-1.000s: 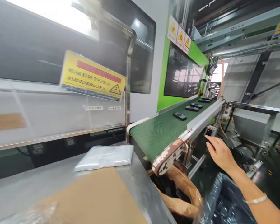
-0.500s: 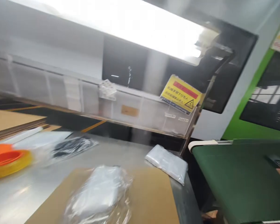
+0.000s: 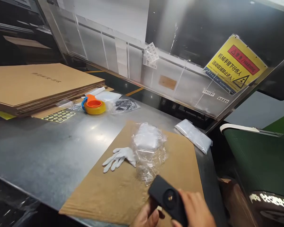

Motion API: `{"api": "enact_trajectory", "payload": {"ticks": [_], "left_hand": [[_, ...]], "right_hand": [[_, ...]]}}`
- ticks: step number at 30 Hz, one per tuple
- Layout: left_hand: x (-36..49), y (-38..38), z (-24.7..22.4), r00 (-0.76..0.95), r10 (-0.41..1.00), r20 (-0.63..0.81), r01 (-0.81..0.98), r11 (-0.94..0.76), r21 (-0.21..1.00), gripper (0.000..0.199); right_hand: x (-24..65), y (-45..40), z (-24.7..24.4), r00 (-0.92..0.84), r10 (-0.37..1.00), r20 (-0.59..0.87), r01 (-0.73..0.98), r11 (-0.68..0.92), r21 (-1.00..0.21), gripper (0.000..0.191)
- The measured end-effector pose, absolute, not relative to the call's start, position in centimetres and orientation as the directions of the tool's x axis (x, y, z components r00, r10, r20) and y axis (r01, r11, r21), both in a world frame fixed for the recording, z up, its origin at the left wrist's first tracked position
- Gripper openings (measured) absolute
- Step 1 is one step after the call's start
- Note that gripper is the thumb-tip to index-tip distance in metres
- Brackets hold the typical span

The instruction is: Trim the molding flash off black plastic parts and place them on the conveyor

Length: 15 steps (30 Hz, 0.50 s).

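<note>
Near the bottom of the head view, a black oblong device [image 3: 161, 193] with a round lens-like ring is tilted above the brown cardboard sheet [image 3: 104, 195]. My right hand [image 3: 196, 206] is closed around its right side. My left hand [image 3: 145, 216] has its fingers curled against the lower left side; part of this hand is cut off by the frame edge. Just beyond the device lies a crumpled clear plastic bag [image 3: 150, 157] with a white packet [image 3: 145, 135] in it. A white glove [image 3: 120, 157] rests flat to the left of the bag.
Stacked cardboard [image 3: 44, 80] stands at back left, beside an orange tape dispenser [image 3: 93, 105] and a sticker sheet [image 3: 59, 116]. A bagged dark item [image 3: 125, 105] lies behind. A white packet [image 3: 194, 135] sits near the table's right edge, beside a green conveyor belt [image 3: 257, 157].
The view has swung left and down. My right hand, with a dark thing over the green belt earlier, is now above the cardboard holding the black device. My left hand has come into view.
</note>
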State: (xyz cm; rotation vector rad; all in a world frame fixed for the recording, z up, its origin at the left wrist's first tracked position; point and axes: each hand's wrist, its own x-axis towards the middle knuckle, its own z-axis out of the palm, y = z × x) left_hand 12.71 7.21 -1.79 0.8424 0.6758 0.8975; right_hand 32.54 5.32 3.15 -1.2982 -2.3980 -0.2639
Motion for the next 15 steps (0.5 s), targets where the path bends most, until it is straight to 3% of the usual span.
{"api": "enact_trajectory", "payload": {"ticks": [2,4,6,8,10,12,15], "left_hand": [[12.0,6.6,-1.3,0.389,0.899,-0.2,-0.591,0.41,0.695,0.069],[10.5,6.1,-0.5,0.292,0.893,-0.343,-0.662,0.448,0.601,0.064],[8.7,5.8,0.1,0.213,0.864,-0.456,-0.636,0.477,0.606,0.064],[7.1,5.5,0.2,0.16,0.858,-0.488,-0.588,0.48,0.651,0.063],[5.9,5.2,-0.2,0.137,0.891,-0.432,-0.527,0.435,0.73,0.058],[4.9,4.9,-1.0,0.134,0.949,-0.284,-0.42,0.314,0.852,0.051],[3.5,4.6,-2.0,0.212,0.977,-0.023,-0.173,0.061,0.983,0.037]], "right_hand": [[27.6,4.2,-0.3,-0.388,0.794,0.468,0.865,0.489,-0.112,0.061],[24.9,3.5,-2.7,-0.351,0.801,0.486,0.813,0.518,-0.266,0.054],[24.1,3.4,-4.2,-0.265,0.83,0.492,0.778,0.485,-0.4,0.045],[24.4,4.0,-5.2,-0.153,0.871,0.467,0.823,0.374,-0.428,0.036],[25.0,4.8,-6.2,-0.108,0.894,0.434,0.894,0.279,-0.352,0.033],[25.5,5.5,-7.0,-0.139,0.905,0.402,0.92,0.268,-0.286,0.033],[25.3,5.4,-6.4,-0.18,0.918,0.353,0.904,0.296,-0.309,0.03]]}}
